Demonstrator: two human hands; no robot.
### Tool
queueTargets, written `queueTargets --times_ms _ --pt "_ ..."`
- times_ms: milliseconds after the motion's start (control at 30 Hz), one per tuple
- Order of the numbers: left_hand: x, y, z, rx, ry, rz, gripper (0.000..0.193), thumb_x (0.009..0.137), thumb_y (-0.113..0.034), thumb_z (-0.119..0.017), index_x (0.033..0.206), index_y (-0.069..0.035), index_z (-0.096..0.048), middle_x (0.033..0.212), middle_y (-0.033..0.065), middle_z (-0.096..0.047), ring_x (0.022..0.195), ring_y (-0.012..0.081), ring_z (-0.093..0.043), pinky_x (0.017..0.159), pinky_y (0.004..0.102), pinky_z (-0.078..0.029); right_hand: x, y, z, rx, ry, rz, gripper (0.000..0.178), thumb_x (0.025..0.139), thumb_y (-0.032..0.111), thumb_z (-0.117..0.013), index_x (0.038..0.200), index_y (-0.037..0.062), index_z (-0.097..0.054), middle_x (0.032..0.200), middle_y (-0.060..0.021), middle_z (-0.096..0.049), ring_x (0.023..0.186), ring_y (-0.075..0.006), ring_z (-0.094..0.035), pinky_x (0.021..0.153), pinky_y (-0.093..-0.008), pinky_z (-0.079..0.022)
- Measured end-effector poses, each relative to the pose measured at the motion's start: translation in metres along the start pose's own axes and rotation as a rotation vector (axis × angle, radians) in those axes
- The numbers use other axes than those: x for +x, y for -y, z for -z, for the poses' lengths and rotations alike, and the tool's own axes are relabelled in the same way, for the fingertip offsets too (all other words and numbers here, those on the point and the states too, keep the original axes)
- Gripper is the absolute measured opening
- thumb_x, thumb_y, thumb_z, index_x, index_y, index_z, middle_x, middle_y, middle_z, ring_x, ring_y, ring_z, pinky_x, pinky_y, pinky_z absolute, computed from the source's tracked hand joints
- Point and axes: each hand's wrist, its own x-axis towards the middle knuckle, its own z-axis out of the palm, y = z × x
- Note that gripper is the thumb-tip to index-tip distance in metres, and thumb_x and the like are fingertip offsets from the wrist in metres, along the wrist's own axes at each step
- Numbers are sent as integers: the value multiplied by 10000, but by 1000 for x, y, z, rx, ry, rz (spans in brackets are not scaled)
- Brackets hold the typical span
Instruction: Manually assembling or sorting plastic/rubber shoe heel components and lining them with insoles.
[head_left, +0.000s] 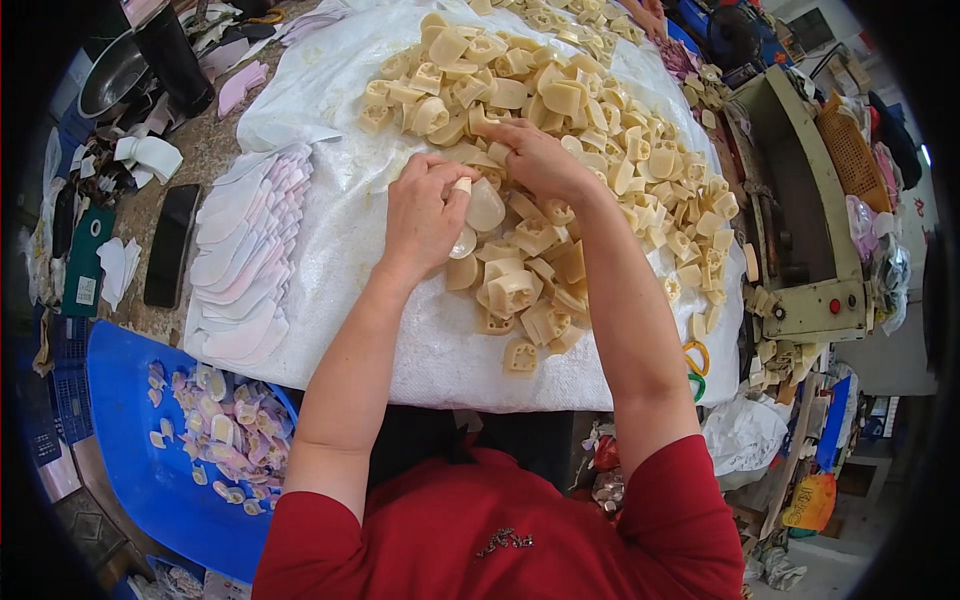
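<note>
A large heap of cream moulded shoe heels (600,125), some hollow with holes in their ends, lies on a white woven sheet (345,330). At the heap's near left side, my left hand (425,212) is closed around a cream heel (463,241), partly covered by the fingers. Just beside it, another smooth rounded heel (486,205) shows. My right hand (545,163) reaches over the heap, fingers stretched out and touching heels near the left hand; part of its grip is hidden.
Overlapping white-and-pink cut pieces (245,255) line the sheet's left side. A blue tub (135,440) below holds many pink-and-cream pieces. A phone (172,245) and black cup (172,55) sit at left. A green metal machine (835,310) stands right, and yellow and green rings (698,360) lie nearby.
</note>
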Motion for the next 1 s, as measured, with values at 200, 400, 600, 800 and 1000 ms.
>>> queueTargets --times_ms 200,400,600,800,1000 --pt "-2 10 7 12 39 -115 266 754 -44 -507 966 -65 -666 1095 137 -517 984 253 -557 756 328 -510 -14 -5 1 -98 94 41 357 836 124 -446 1161 92 -589 1306 -133 -487 1261 -240 -391 1023 -418 -253" --pt "-8 4 3 -34 101 -157 399 736 2 -474 1100 -93 -608 1276 128 -435 1125 264 -502 788 315 -494 -47 14 9 -143 -30 173 220 786 87 -529 984 45 -616 1256 -115 -536 1134 -226 -497 923 -384 -299" --pt "-6 -2 7 -163 140 -165 450 744 -18 -481 1185 -80 -551 1304 136 -453 1166 271 -485 863 332 -463 -54 25 19 272 -84 -319 244 771 74 -581 1013 78 -616 1053 -62 -639 933 -210 -600 898 -385 -330" --pt "-5 1 11 -612 146 -44 440 761 -45 -494 1196 -84 -549 1246 136 -505 1164 277 -485 911 331 -437 -50 12 -4 -380 -284 254 271 765 99 -593 1034 83 -612 963 -72 -639 857 -261 -606 880 -366 -374" --pt "-11 2 -5 73 -42 -290 488 738 -12 -549 1215 -112 -537 1199 131 -484 1196 293 -438 988 415 -330 -58 8 5 61 -315 51 322 742 70 -650 1060 76 -602 992 -82 -625 857 -243 -590 812 -357 -442"
